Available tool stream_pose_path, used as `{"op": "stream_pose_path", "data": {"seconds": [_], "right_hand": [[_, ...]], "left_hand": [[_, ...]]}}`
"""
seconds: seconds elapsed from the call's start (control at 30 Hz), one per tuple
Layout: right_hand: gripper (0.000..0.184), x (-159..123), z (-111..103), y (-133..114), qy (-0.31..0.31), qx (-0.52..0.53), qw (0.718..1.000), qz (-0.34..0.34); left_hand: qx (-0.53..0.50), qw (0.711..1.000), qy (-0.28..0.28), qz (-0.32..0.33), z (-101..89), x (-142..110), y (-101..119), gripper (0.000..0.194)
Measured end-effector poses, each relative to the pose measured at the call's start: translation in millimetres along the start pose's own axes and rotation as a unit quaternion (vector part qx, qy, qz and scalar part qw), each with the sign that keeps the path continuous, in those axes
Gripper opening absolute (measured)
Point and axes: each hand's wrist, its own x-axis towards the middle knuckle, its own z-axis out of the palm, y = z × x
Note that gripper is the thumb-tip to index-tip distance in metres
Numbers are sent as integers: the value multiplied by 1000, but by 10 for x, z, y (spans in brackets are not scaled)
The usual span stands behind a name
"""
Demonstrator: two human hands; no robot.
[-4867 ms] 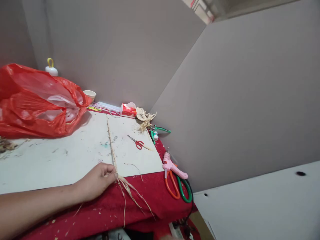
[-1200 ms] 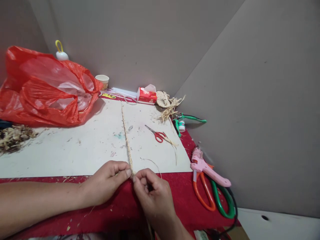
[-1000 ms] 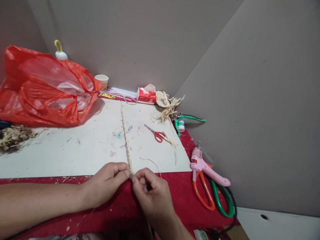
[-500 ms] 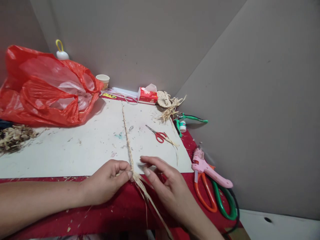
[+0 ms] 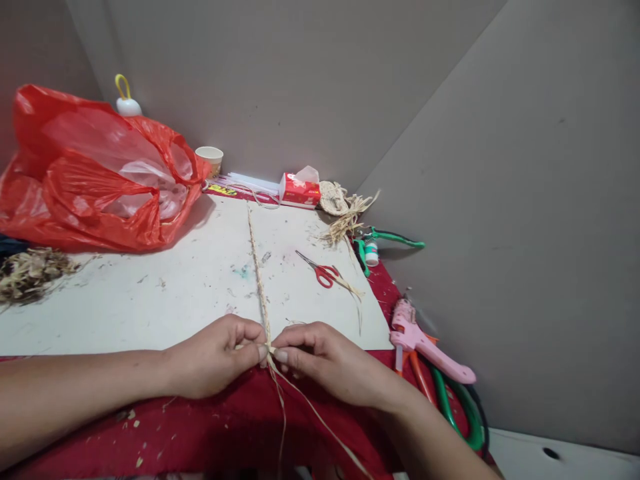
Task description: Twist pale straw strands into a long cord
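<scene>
A thin pale braid (image 5: 259,280) of raffia-like fibre runs from the back of the white board down to the board's front edge. At its near end my left hand (image 5: 220,357) pinches the braid between thumb and forefinger. Close on the right, my right hand (image 5: 320,360) pinches a strand of the same fibre, fingertips almost touching the left thumb. Below both hands, loose strands (image 5: 313,407) hang over the red cloth toward the lower right. The exact crossing of the strands is partly hidden by the fingertips.
Red-handled scissors (image 5: 320,270) lie on the white board (image 5: 150,300). Along the right edge are a pink glue gun (image 5: 420,340), green-handled pliers (image 5: 395,237) and large shears (image 5: 455,407). A red plastic bag (image 5: 95,180), paper cup (image 5: 210,160) and tissue pack (image 5: 300,191) stand behind.
My right hand came in from out of view, pinched at the braid's end, opened and lifted off half a second ago, and now pinches a strand again. My left hand keeps its pinch.
</scene>
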Motion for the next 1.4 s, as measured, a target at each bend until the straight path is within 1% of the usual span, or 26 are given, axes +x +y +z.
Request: {"op": "stream_pose_path", "data": {"seconds": [0.1,0.17,0.23,0.27,0.33,0.4,0.47,0.5,0.57,0.67,0.73,0.77,0.83,0.87,0.93,1.07,1.17,1.27,1.33,1.4], "right_hand": [[23,-14,-21,-70,9,-118,992,-39],[22,-23,-16,-106,8,-180,983,-44],[22,-23,2,-117,3,-208,977,-39],[23,-19,16,-111,1,-205,978,-33],[26,-5,55,-81,-4,-160,987,5],[27,10,107,-42,-9,-65,995,76],[26,20,171,-15,-12,36,990,133],[25,22,209,-10,-8,75,986,147],[24,20,299,-11,19,118,981,154],[28,1,473,4,95,127,975,154],[32,-19,602,49,155,89,976,124],[33,-29,663,78,182,50,977,101],[33,-47,765,137,227,-67,970,53],[31,-53,805,160,243,-132,960,33],[28,-58,859,188,271,-245,931,10],[25,-49,904,200,318,-386,866,-24],[22,-34,927,199,332,-446,830,-38],[19,-8,970,189,317,-501,805,-27],[17,-1,1005,173,289,-525,800,-2],[15,-30,1020,145,261,-521,812,10]], "left_hand": [[27,1000,5,-6,5,9,-19,19],[47,999,11,-4,21,11,-31,20],[66,998,18,2,40,10,-39,21],[74,997,21,6,48,8,-40,21],[93,995,26,12,61,2,-44,23],[124,992,36,13,68,-5,-51,23],[160,986,45,14,70,-12,-63,23],[176,983,48,16,70,-15,-70,22],[199,978,57,26,72,-20,-86,22],[212,974,73,43,79,-24,-110,22],[200,975,80,48,86,-25,-127,23],[187,978,79,47,90,-26,-137,23],[145,986,73,41,96,-27,-157,25],[119,990,68,38,98,-29,-167,26],[71,995,56,35,102,-33,-180,27],[23,998,51,41,113,-46,-154,31],[16,997,59,43,114,-51,-110,31],[-8,998,56,32,106,-40,-107,27],[-24,998,59,16,104,-32,-125,26],[-33,997,65,-3,108,-29,-134,26]]}}
